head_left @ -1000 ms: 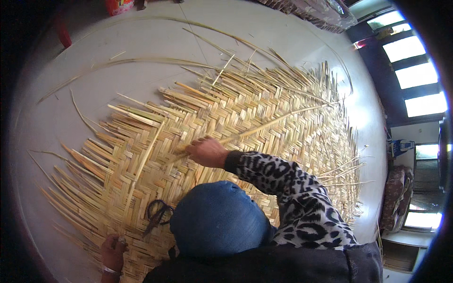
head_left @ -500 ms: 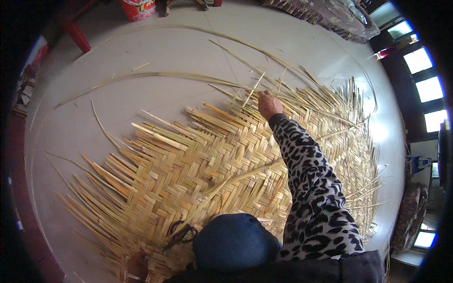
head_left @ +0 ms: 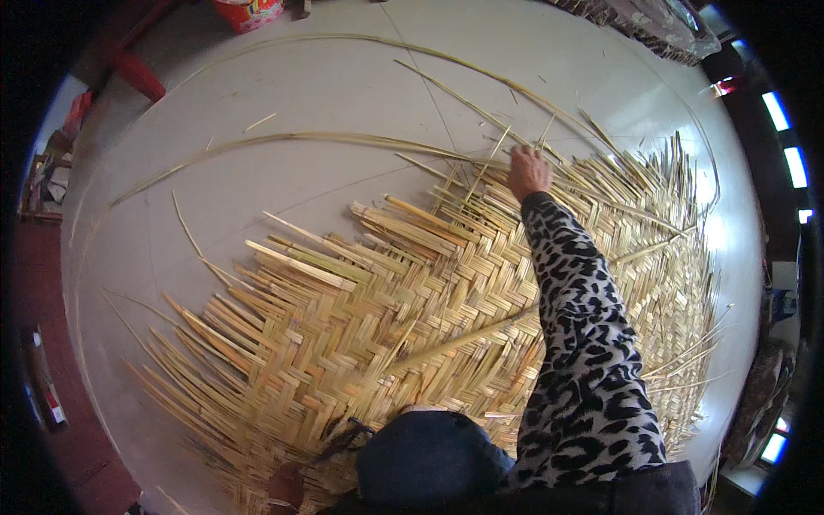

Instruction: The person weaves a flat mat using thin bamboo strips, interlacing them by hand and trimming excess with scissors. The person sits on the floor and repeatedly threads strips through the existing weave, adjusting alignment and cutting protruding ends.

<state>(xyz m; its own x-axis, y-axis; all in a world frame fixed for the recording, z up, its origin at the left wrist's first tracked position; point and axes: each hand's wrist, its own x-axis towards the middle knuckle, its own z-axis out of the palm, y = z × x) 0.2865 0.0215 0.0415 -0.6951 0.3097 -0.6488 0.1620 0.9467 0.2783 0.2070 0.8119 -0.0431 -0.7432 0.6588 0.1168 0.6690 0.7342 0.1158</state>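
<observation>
A large mat (head_left: 369,326) of flat straw-coloured strips lies spread before me in a herringbone weave, with loose strip ends fanning out along its edges. Across its far edge reaches my right hand (head_left: 530,174), its fingers curled down among the strips there and closed on a strip. Thin crossing strips (head_left: 485,172) lie just left of that hand. My left hand (head_left: 286,486) is low at the near edge, resting by the mat; its fingers are dark and cannot be made out. Between it and my knee (head_left: 429,455), a pair of dark-handled scissors (head_left: 345,436) lies on the mat, blurred.
Long thin strips (head_left: 292,136) curve over the pale tiled floor (head_left: 232,176) beyond the mat. A red bucket (head_left: 247,13) and a red furniture leg (head_left: 137,75) stand at the far left. Covered furniture (head_left: 661,26) is at the far right.
The view has shifted, so the mat appears a little further right and lower. My right hand stays at the mat's far edge, its fingers now showing more from above.
</observation>
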